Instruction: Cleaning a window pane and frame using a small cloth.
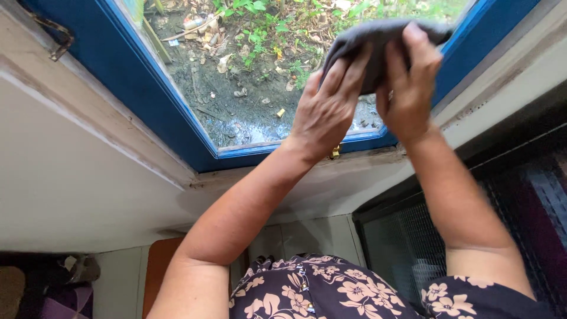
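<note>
Reaching up from below, two bare forearms stretch toward a blue-painted window frame point(147, 100) set in a pale, smooth wall point(71, 183); the frame's paint is glossy and its edges straight, and the single glass pane point(236, 77) shows muddy ground with green weeds and scattered litter beyond. One flowered garment point(331, 292), dark with pale pink blossoms, fills the bottom edge, and a dark meshed screen point(407, 248) leans at the lower right. Both arms are raised and bent slightly at the elbow, wrists tilted back. The left hand point(325, 112) spreads its fingers flat, palm toward the glass, pressing on the lower left part of one grey cloth point(378, 38). The right hand point(410, 88) curls over the cloth's right side, fingers long and half closed, thumb tucked under so that the fabric is pinched between them. Soft, matte and bunched into thick folds, the cloth lies against the upper right part of the pane, close to the frame's right rail. One small brass catch point(335, 152) sits on the bottom rail, just below the left wrist.
</note>
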